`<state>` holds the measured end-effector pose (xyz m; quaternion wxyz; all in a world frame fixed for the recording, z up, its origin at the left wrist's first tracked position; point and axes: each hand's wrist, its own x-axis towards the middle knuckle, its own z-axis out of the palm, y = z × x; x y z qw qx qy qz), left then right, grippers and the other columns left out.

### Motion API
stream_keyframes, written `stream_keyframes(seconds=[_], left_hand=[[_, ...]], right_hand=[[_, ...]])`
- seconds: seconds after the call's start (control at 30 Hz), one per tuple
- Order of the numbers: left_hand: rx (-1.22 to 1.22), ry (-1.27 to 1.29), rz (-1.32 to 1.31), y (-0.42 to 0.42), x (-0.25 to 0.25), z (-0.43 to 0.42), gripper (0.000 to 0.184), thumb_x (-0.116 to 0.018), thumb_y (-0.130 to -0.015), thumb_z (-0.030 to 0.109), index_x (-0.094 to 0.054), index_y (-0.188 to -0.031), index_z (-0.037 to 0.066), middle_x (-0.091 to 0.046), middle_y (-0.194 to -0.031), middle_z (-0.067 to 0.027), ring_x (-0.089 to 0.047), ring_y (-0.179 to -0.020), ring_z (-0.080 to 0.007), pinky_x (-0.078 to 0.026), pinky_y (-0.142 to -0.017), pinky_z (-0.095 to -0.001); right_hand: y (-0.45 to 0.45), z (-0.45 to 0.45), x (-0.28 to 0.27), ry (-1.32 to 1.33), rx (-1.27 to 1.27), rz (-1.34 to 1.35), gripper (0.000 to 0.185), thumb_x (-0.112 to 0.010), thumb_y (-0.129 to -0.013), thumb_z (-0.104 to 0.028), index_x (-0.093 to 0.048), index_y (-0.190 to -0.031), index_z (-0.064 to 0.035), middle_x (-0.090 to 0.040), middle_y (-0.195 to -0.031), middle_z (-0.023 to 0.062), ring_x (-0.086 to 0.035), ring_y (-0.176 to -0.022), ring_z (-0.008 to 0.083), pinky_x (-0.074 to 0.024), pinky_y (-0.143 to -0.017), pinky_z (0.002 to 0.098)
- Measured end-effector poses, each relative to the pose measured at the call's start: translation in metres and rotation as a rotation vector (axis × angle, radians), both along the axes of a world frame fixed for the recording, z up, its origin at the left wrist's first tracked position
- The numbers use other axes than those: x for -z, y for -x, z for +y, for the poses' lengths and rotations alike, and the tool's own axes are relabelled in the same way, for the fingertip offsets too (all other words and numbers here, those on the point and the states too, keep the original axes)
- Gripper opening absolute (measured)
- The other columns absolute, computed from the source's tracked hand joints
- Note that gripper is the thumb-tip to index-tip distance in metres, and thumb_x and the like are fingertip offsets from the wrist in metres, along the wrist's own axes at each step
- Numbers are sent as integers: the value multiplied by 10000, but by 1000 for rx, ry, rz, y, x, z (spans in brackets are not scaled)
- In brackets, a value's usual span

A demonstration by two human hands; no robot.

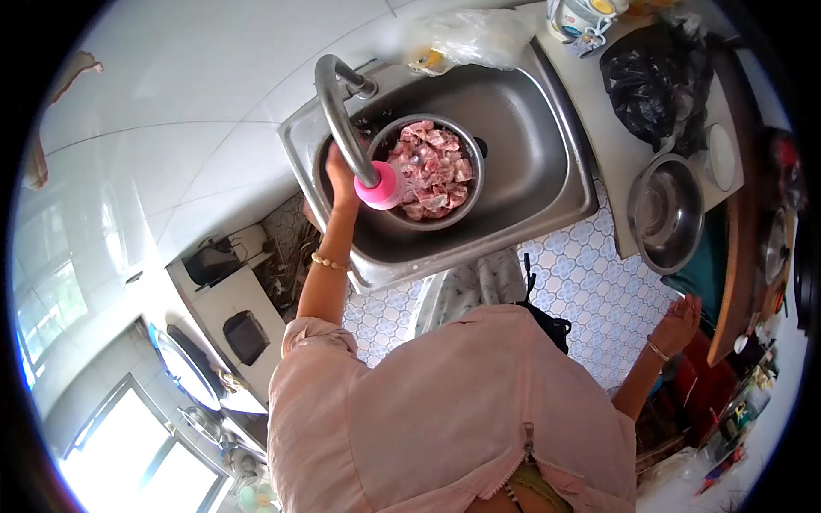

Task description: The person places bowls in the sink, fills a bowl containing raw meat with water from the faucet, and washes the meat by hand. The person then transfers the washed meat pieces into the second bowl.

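Observation:
A metal bowl (481,175) of raw meat chunks (432,171) stands in the left part of the steel sink (530,128). Over its left rim hangs the curved faucet (335,103), tipped with a pink nozzle (380,185); water appears to run onto the meat. My left hand (341,173) is between the sink's left wall and the bowl, close beside the faucet. Its fingers are largely hidden behind the pipe, so their grip does not show. Far to the right, my right hand (677,325) is held out beside the counter, fingers stretched and nothing in them.
An empty steel basin (665,214) sits at the right counter's edge, near a white bowl (720,157) and a black plastic bag (654,81). Clear plastic bags (475,38) lie behind the sink. A wooden board edge (729,291) juts out near my right hand.

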<state>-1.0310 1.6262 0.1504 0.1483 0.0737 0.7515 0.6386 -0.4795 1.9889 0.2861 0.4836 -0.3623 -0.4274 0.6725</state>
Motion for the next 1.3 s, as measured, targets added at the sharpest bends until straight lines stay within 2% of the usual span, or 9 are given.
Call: stream_keyframes(seconds=[0.13, 0.23, 0.6, 0.77, 0.83, 0.9, 1.07, 1.17, 1.3], left_hand=[[-291, 186, 279, 51, -24, 24, 278, -463, -862, 128, -512, -1078, -39, -575, -755, -40, -549, -690, -120, -453, -616, -263], [-110, 238, 307, 74, -33, 27, 260, -442, -857, 130, -556, -1038, -19, -590, -768, -61, -526, -693, -116, -436, -610, -283], [-43, 369, 307, 109, -27, 28, 317, -422, -893, 236, -629, -955, 4, -588, -660, -61, -537, -587, -119, -441, -572, -252], [-110, 152, 179, 51, -35, 6, 208, -464, -865, 170, -608, -907, 26, -586, -739, -53, -534, -670, -118, -428, -609, -258], [149, 209, 573, 15, 23, -10, 269, -476, -896, 249, -604, -982, 29, -585, -895, -95, -551, -840, -183, -429, -784, -270], [258, -43, 124, -30, 23, 14, 206, -494, -853, 139, -575, -1008, 30, -585, -975, -109, -554, -897, -184, -436, -789, -321], [545, 999, 532, -63, 65, 34, 760, -654, -724, 404, -324, -1299, 33, -399, -1231, -227, -465, -1097, -314, -391, -908, -408], [413, 1033, 414, -65, 52, 54, 773, -672, -677, 439, -353, -1289, 90, -446, -1180, -223, -478, -1063, -348, -389, -898, -437], [647, 799, 511, -68, 58, 32, 598, -641, -718, 292, -405, -1246, 139, -512, -1115, -173, -503, -1021, -341, -406, -855, -441]], right_hand=[[47, -25, -33, -238, 5, -185, 297, -462, -890, -104, -479, -1136, 61, -581, -951, 177, -570, -828, 204, -479, -745, 279], [87, -44, -48, -283, 54, -378, 237, -478, -879, -79, -527, -1080, 37, -584, -911, 129, -550, -777, 170, -471, -700, 261], [217, -80, -21, -214, -669, -476, 204, -463, -854, -24, -547, -1036, 11, -579, -840, 68, -542, -741, 111, -463, -693, 232], [279, -93, 29, -238, -978, -638, 286, -515, -827, -86, -520, -1096, 12, -590, -919, 141, -590, -849, 193, -474, -751, 275], [300, -97, 59, -345, -1023, -736, 325, -521, -814, -100, -502, -1115, 21, -591, -949, 177, -600, -856, 239, -478, -767, 301], [320, -104, 94, -797, -1039, -914, 431, -526, -785, -156, -442, -1157, 46, -575, -989, 230, -580, -896, 345, -461, -809, 375], [366, -121, 184, -568, -1138, -1206, 432, -523, -773, -211, -430, -1101, 55, -566, -996, 263, -547, -943, 395, -431, -836, 431], [378, -135, 192, -288, -1207, -1167, 335, -495, -791, -179, -441, -1038, 40, -555, -979, 295, -543, -946, 402, -431, -832, 434], [380, -142, 200, -124, -1159, -1249, 291, -473, -784, -45, -386, -1040, 63, -580, -861, 265, -624, -571, 318, -535, -524, 359]])
